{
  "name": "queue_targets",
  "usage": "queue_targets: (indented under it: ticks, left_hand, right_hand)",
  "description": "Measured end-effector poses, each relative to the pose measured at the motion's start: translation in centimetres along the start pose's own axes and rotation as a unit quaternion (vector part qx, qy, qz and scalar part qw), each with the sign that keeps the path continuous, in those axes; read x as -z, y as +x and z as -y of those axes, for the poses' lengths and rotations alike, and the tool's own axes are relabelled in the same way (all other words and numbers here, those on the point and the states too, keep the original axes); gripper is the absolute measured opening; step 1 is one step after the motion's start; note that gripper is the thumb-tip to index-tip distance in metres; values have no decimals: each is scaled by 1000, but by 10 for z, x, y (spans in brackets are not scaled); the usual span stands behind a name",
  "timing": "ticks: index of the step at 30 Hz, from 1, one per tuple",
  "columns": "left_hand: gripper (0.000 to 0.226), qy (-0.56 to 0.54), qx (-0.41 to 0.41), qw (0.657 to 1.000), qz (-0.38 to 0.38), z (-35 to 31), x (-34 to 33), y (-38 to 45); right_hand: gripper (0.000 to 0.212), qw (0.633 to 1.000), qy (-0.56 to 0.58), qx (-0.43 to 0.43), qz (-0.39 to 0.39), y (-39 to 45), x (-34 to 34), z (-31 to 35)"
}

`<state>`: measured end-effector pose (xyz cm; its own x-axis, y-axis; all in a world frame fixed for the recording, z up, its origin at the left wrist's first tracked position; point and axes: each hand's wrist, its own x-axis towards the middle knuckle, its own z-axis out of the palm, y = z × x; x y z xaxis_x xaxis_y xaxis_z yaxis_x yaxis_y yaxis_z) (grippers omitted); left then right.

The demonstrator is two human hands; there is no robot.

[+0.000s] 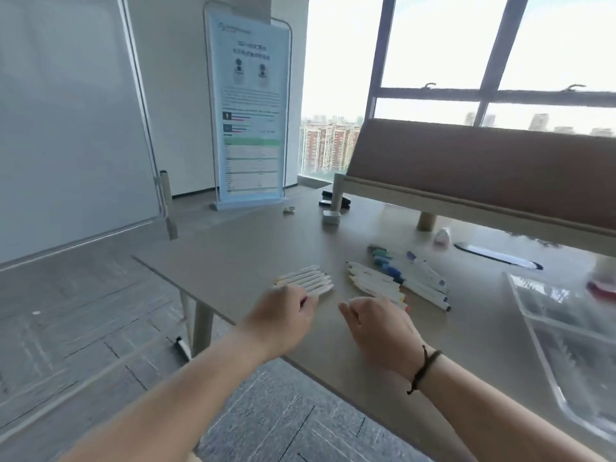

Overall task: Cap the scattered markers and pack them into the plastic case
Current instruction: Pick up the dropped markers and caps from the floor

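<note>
While both hands, left hand [283,315] and right hand [380,328], hover with fingers hidden, grasp indeterminable, the white-barrelled markers [393,281] lie sorted on the beige table [233,255], and none visibly occupies the clear plastic case [546,341].

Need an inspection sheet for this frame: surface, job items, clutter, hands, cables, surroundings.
Surface: beige table, seen from its near corner.
Job's things: left marker row side by side; right marker pile fanned, blue and green caps at its far end; clear plastic case at the right edge, apparently open.
Clutter: small grey block, dark objects behind it, a small white item, a white object; too blurred to identify.
Hands: left hand at the near end of the left row; right hand beside the pile, cord on wrist. Grip unclear on both.
Cables: nothing seen.
Surroundings: whiteboard, poster stand, windows, cork board.
</note>
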<state>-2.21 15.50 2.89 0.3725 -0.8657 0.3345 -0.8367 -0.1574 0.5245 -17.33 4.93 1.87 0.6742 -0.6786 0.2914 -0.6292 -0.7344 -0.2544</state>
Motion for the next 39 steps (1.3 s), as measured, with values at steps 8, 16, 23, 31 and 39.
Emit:
queue_targets:
  ticks: [8, 16, 23, 31, 39]
  left_hand:
    - [18, 231, -37, 971, 56, -20, -56, 38]
    - [42, 174, -31, 984, -14, -13, -65, 42]
    - [43, 106, -75, 986, -102, 23, -47, 21]
    - [13, 76, 34, 969, -235, 77, 22, -27]
    - [21, 160, 198, 937, -241, 194, 106, -146]
  right_hand:
    - [22, 999, 23, 26, -13, 29, -21, -29]
    - [31, 990, 111, 4, -82, 33, -27, -43]
    - [14, 939, 251, -88, -218, 34, -21, -49]
    - [11, 958, 165, 168, -166, 17, -24, 63]
    - [15, 924, 235, 300, -24, 8, -95, 216]
